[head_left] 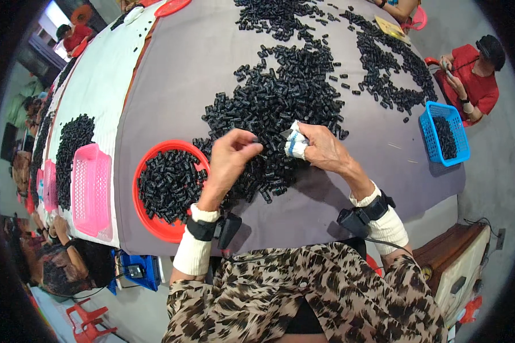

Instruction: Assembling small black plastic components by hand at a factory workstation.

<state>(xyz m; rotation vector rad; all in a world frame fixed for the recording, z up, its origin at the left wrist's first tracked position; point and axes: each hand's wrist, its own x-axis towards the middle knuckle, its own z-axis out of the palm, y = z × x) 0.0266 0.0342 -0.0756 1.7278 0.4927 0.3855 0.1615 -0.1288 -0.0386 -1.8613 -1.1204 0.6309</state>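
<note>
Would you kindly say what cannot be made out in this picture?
In the head view:
Dark piece by left hand: small, blurred.
Inside of white wrapping: covered by it and right hand.
Red basin's right side: partly behind left wrist.
Black pile's far end: cut off at top.

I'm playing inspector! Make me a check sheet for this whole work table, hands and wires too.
Surface: grey tabletop.
Job's things: big heap of small black pieces; red basin holding more.
Clutter: stray black pieces right of the heap.
Left hand: seems to pinch a dark piece; blurry.
Right hand: grips a white-and-blue bundle; contents unclear.
Cables: black cable by the right forearm.
Surroundings: person in red and blue basket at right; pink basket at left.
</note>
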